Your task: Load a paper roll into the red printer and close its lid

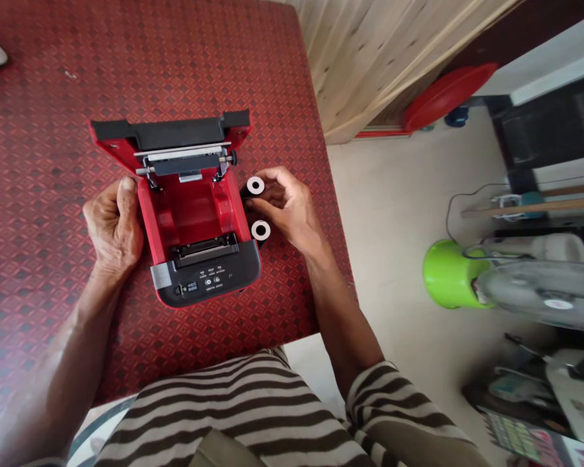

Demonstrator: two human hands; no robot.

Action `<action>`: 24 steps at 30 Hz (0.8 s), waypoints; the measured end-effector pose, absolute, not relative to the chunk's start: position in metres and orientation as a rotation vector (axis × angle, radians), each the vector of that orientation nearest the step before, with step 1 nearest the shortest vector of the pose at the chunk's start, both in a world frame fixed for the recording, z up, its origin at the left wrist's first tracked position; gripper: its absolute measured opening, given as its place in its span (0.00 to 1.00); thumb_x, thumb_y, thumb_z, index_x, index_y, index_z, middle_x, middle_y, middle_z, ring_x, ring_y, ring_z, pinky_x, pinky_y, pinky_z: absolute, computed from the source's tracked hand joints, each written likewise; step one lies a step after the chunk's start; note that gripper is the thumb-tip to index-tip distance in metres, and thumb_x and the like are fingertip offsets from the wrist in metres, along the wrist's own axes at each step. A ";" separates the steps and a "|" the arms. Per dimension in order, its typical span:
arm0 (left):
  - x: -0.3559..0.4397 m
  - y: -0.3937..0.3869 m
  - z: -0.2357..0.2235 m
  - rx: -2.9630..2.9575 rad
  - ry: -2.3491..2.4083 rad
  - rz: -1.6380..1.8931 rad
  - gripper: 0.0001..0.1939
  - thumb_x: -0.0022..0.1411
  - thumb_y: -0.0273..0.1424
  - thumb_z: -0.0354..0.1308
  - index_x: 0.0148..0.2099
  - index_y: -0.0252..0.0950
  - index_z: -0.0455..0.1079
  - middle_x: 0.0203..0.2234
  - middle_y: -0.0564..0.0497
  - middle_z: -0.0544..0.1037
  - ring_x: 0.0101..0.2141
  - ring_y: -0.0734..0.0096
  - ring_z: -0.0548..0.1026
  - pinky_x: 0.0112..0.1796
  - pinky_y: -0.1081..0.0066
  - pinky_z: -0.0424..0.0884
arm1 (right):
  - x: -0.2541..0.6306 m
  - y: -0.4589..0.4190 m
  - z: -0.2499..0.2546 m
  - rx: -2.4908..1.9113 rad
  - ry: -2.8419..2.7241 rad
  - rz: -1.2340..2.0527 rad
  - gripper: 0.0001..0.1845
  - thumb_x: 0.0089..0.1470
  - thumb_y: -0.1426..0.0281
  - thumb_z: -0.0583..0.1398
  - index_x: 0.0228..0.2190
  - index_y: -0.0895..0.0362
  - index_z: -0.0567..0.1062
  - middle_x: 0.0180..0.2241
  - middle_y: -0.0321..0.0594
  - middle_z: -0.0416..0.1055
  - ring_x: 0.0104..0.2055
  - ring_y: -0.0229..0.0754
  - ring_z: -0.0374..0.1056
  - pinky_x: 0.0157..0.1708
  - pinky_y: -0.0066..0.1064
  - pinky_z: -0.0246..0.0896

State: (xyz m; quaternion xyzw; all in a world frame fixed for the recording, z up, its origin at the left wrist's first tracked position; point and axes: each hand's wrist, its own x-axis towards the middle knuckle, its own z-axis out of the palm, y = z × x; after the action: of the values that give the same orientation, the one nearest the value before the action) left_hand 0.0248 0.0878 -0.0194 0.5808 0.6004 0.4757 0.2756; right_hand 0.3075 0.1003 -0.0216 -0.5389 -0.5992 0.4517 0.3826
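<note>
Nearest, at 6 o'clock, the front panel of the open red printer faces the wearer; the printer, resting mid-way across the patterned surface, could skid if shoved, since only the left hand at 9 o'clock seems placed to brace it, grip curled, though I cannot tell whether it holds the side wall. At about 3 o'clock the lower roll lies just beside the printer, where a stray knuckle might topple it. Slightly farther, at 2 o'clock, the right hand has a narrow grip, closed about the upper roll; should film join both rolls, pulling unevenly could crease it. Farthest, at 12 o'clock, the raised lid might drop if bumped.
</note>
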 end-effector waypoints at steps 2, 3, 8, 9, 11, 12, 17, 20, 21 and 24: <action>0.025 0.088 -0.019 1.560 1.608 1.283 0.30 0.73 0.48 0.50 0.23 0.36 0.52 0.18 0.56 0.51 0.23 0.77 0.47 0.27 0.64 0.46 | 0.316 0.094 -0.018 -1.393 -1.490 1.147 0.27 0.49 0.62 0.71 0.50 0.50 0.73 0.49 0.38 0.79 0.37 0.39 0.77 0.37 0.34 0.73; 0.025 0.088 -0.019 1.564 1.601 1.283 0.30 0.73 0.48 0.50 0.23 0.36 0.52 0.18 0.56 0.51 0.23 0.77 0.47 0.27 0.64 0.46 | 0.322 0.089 -0.016 -1.421 -1.464 1.118 0.27 0.49 0.62 0.71 0.50 0.50 0.73 0.49 0.38 0.79 0.36 0.38 0.76 0.36 0.34 0.73; 0.026 0.089 -0.017 1.583 1.594 1.277 0.30 0.73 0.49 0.49 0.23 0.36 0.53 0.18 0.56 0.52 0.23 0.77 0.48 0.26 0.64 0.45 | 0.337 0.054 -0.008 -1.503 -1.499 1.144 0.12 0.53 0.66 0.68 0.41 0.53 0.79 0.37 0.36 0.80 0.37 0.40 0.76 0.39 0.35 0.72; 0.026 0.089 -0.017 1.588 1.587 1.283 0.30 0.73 0.50 0.50 0.23 0.36 0.52 0.18 0.56 0.52 0.23 0.77 0.48 0.26 0.64 0.45 | 0.336 0.047 -0.008 -1.492 -1.546 1.182 0.14 0.52 0.68 0.69 0.43 0.53 0.79 0.39 0.36 0.80 0.38 0.40 0.75 0.40 0.35 0.71; 0.026 0.089 -0.016 1.603 1.560 1.300 0.31 0.72 0.50 0.50 0.23 0.36 0.52 0.18 0.56 0.51 0.23 0.77 0.47 0.26 0.65 0.46 | 0.330 0.039 -0.009 -1.479 -1.635 1.184 0.20 0.51 0.71 0.69 0.47 0.51 0.79 0.43 0.36 0.79 0.40 0.40 0.74 0.42 0.35 0.70; 0.026 0.089 -0.016 1.605 1.553 1.304 0.30 0.72 0.50 0.50 0.23 0.36 0.52 0.18 0.56 0.52 0.23 0.77 0.47 0.26 0.65 0.46 | 0.325 0.036 -0.011 -1.482 -1.662 1.148 0.21 0.51 0.72 0.69 0.48 0.50 0.78 0.44 0.36 0.79 0.41 0.40 0.74 0.43 0.36 0.69; 0.026 0.088 -0.018 1.568 1.586 1.290 0.30 0.72 0.50 0.50 0.23 0.36 0.53 0.19 0.56 0.52 0.23 0.77 0.48 0.26 0.65 0.45 | 0.312 0.036 -0.017 -1.498 -1.629 1.017 0.13 0.55 0.69 0.66 0.44 0.52 0.79 0.43 0.38 0.79 0.45 0.42 0.73 0.48 0.40 0.68; 0.025 0.088 -0.020 1.565 1.587 1.292 0.30 0.72 0.50 0.50 0.23 0.36 0.53 0.18 0.56 0.52 0.23 0.77 0.48 0.26 0.64 0.45 | 0.318 0.035 -0.003 -1.441 -1.554 1.061 0.14 0.54 0.68 0.67 0.44 0.51 0.77 0.44 0.37 0.79 0.46 0.43 0.74 0.50 0.41 0.69; 0.024 0.088 -0.021 1.567 1.585 1.294 0.30 0.72 0.50 0.50 0.23 0.36 0.53 0.18 0.56 0.52 0.23 0.77 0.48 0.27 0.64 0.45 | 0.322 0.035 0.005 -1.403 -1.526 1.077 0.15 0.54 0.68 0.67 0.45 0.51 0.76 0.44 0.37 0.78 0.46 0.43 0.74 0.51 0.41 0.69; 0.024 0.089 -0.021 1.569 1.581 1.297 0.30 0.73 0.48 0.50 0.23 0.36 0.53 0.18 0.56 0.51 0.23 0.77 0.48 0.27 0.63 0.44 | 0.328 0.036 0.040 -1.285 -1.560 1.090 0.17 0.56 0.66 0.67 0.47 0.50 0.74 0.48 0.38 0.77 0.50 0.44 0.74 0.53 0.41 0.70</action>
State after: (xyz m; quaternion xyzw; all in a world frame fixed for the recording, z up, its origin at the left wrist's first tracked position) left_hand 0.0238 0.0886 -0.0212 0.5848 0.5890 0.4832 0.2783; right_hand 0.3275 0.0356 0.0402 -0.5103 -0.6197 0.4328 0.4102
